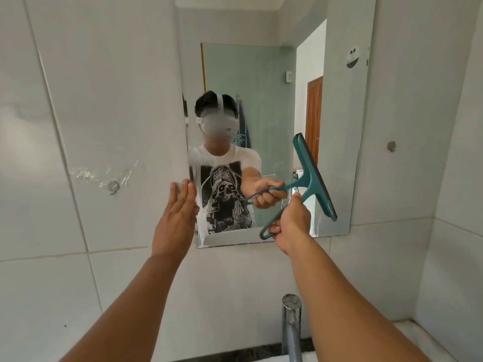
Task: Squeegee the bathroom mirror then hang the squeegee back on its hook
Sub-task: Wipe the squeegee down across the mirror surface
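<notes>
A frameless mirror (261, 74) hangs on the white tiled wall. My right hand (291, 223) grips the looped handle of a teal squeegee (313, 176). Its blade lies tilted against the lower right part of the glass. Wet streaks show on the glass near the blade. My left hand (177, 215) is flat with its fingers together, resting on the mirror's lower left edge. A small round hook (391, 146) sits on the wall right of the mirror. Another round hook (113, 186), with clear tape around it, is on the wall to the left.
A chrome tap (291, 327) stands at the bottom centre, below my right forearm. A side wall closes the space at the far right. The mirror reflects a person, a doorway and a wooden door.
</notes>
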